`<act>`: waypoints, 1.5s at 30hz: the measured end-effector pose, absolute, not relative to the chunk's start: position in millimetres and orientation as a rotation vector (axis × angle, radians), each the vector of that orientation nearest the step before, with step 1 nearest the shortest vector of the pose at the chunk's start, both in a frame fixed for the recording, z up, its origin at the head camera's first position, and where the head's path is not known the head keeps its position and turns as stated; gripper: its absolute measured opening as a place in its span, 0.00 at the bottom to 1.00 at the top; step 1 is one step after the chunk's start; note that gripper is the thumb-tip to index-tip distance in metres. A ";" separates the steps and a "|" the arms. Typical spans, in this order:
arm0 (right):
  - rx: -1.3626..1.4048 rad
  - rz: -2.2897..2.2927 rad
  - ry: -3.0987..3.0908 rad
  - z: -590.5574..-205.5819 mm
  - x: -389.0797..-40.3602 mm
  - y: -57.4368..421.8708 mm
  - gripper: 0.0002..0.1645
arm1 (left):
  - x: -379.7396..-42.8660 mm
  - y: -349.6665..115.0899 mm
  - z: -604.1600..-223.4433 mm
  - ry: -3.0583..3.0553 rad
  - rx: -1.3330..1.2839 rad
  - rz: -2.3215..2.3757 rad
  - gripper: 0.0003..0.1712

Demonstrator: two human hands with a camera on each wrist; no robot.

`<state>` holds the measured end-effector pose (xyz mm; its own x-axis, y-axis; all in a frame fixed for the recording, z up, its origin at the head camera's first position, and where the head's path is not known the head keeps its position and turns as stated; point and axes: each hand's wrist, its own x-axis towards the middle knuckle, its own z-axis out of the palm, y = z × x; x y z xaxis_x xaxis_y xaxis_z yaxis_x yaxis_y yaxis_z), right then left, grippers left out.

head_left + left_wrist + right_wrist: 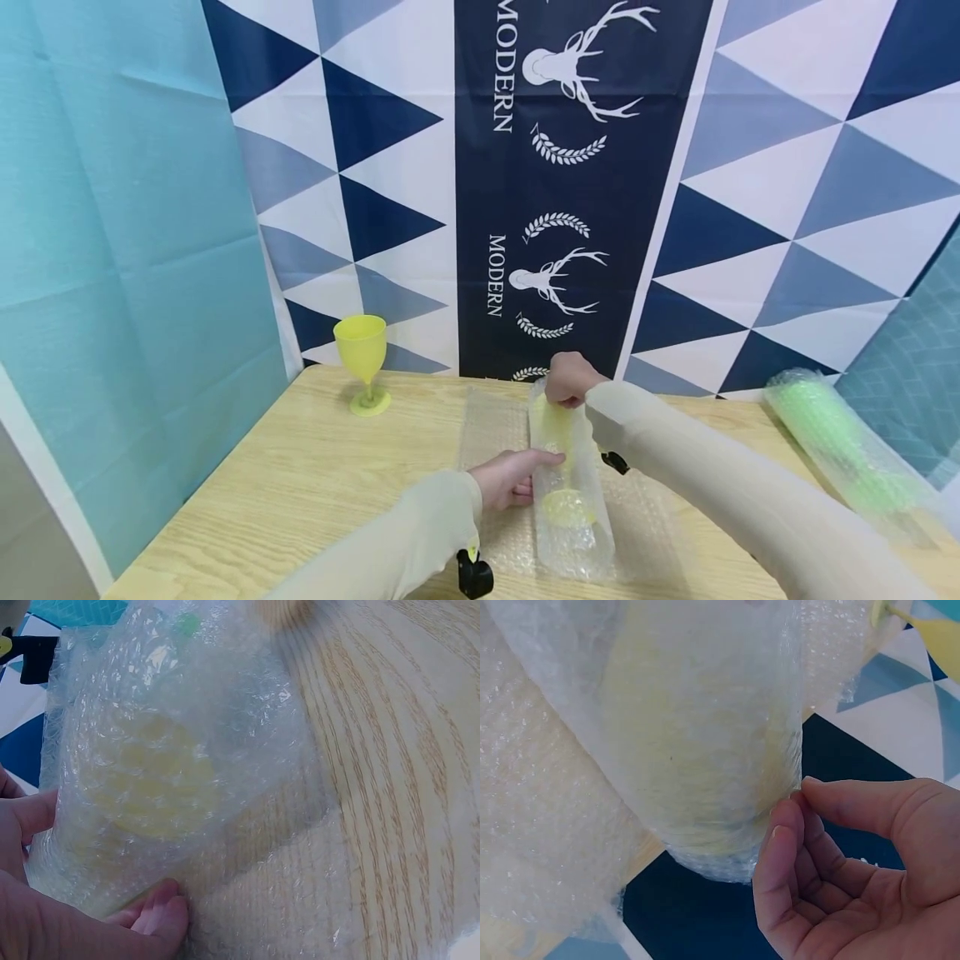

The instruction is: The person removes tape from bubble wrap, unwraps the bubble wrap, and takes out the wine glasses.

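Observation:
A yellow goblet (557, 425) lies rolled in clear bubble wrap (573, 554), its round foot (154, 776) showing through towards the near end. My left hand (510, 477) holds the near left side of the roll, with the thumb over the top and other fingers curled low at the side. At the far end my right hand (572, 379) pinches the wrap's edge between thumb and fingertips, beside the cup part (697, 735). A flat part of the sheet (491, 425) spreads on the table under the roll. Some left fingers are hidden.
A second yellow goblet (362, 358) stands upright, unwrapped, at the table's back left. On the right lies a green object (832, 433) in bubble wrap. A patterned cloth (397, 117) hangs behind the wooden table (285, 467), and a turquoise cloth (127, 250) hangs at left.

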<state>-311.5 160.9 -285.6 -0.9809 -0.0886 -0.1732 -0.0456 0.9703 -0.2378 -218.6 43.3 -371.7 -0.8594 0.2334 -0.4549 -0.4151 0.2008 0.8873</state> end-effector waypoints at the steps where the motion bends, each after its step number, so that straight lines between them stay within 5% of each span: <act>1: -0.097 -0.373 2.926 -285.5 -311.5 162.9 0.15 | -218.2 43.4 -372.1 1.981 -0.166 1.704 0.30; 17: -0.044 -0.618 2.900 -275.7 -308.7 185.7 0.08 | -218.9 43.2 -375.5 1.998 -0.172 1.701 0.34; 45: -0.190 -0.648 2.990 -279.6 -293.8 216.7 0.17 | -218.5 42.2 -377.6 1.990 -0.141 1.708 0.28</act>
